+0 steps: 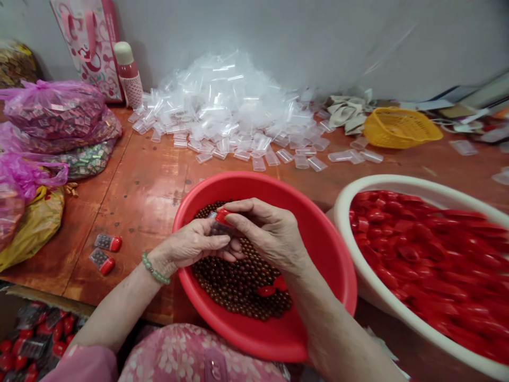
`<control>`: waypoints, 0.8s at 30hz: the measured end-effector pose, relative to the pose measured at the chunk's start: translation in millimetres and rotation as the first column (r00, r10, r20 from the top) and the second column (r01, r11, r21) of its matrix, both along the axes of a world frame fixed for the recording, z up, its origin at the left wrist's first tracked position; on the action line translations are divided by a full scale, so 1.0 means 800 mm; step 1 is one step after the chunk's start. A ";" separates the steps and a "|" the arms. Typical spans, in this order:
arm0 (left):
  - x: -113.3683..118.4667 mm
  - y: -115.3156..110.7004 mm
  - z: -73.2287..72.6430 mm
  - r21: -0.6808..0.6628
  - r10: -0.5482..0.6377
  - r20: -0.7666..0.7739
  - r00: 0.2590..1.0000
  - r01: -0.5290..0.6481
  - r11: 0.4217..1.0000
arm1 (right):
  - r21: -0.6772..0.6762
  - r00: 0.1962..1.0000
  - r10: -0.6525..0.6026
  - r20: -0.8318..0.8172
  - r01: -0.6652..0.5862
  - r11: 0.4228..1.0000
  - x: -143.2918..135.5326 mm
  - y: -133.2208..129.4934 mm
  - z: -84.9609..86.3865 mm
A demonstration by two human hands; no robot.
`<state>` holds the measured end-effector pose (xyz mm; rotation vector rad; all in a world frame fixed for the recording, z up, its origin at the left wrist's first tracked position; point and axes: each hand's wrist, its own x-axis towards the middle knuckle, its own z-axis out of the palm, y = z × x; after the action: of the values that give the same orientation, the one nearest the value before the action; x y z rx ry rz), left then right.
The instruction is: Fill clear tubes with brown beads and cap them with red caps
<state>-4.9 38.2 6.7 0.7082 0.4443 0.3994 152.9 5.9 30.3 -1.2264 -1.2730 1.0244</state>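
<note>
Over a red basin [326,233] of brown beads [238,281], my left hand [202,241] is closed around a clear plastic case [218,228] with dark beads inside. The fingertips of my right hand [270,228] pinch a red cap [222,215] at the upper end of that case. Whether the cap is fully seated is hidden by the fingers. Loose red caps [272,287] lie on the beads in the basin. Two capped, bead-filled cases [107,242] rest on the table to the left of my left hand.
A white basin [393,183] of red caps stands at the right. Clear empty cases [230,106] are heaped at the back, beside a yellow basket [401,127]. Bags [55,111] and a bottle [129,74] stand left; finished cases [35,339] lie lower left.
</note>
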 end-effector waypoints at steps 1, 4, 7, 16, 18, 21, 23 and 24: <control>0.000 0.000 -0.001 0.021 0.013 -0.006 1.000 -0.013 1.000 | -0.004 1.000 0.018 -0.002 -0.018 1.000 0.001 0.000 0.001; 0.000 -0.002 -0.002 0.094 0.035 -0.035 0.999 -0.032 0.995 | 0.032 0.997 0.047 0.060 -0.049 0.998 0.006 0.000 0.003; -0.001 -0.003 0.000 0.152 0.008 -0.075 0.997 0.004 0.988 | 0.046 0.984 0.083 0.157 -0.091 0.995 0.014 -0.001 0.004; -0.001 -0.005 0.002 0.217 -0.046 -0.126 0.991 0.072 0.973 | 0.012 0.960 0.155 0.231 -0.162 0.987 0.023 -0.007 0.008; -0.002 -0.006 0.002 0.216 -0.067 -0.132 0.989 0.095 0.972 | -0.010 0.960 0.170 0.222 -0.172 0.985 0.025 -0.009 0.009; -0.002 -0.005 0.002 0.215 -0.126 -0.140 0.982 0.154 0.964 | -0.042 0.957 0.208 0.200 -0.203 0.978 0.029 -0.010 0.011; -0.002 -0.004 0.001 0.214 -0.137 -0.145 0.980 0.166 0.962 | -0.042 0.951 0.224 0.214 -0.220 0.975 0.030 -0.011 0.012; -0.002 -0.003 0.001 0.210 -0.135 -0.142 0.981 0.164 0.964 | -0.038 0.948 0.222 0.227 -0.219 0.975 0.029 -0.011 0.011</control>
<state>-6.6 35.5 7.3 0.9810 0.4670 0.2633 176.4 -3.1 39.1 -1.2598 -1.6160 1.0724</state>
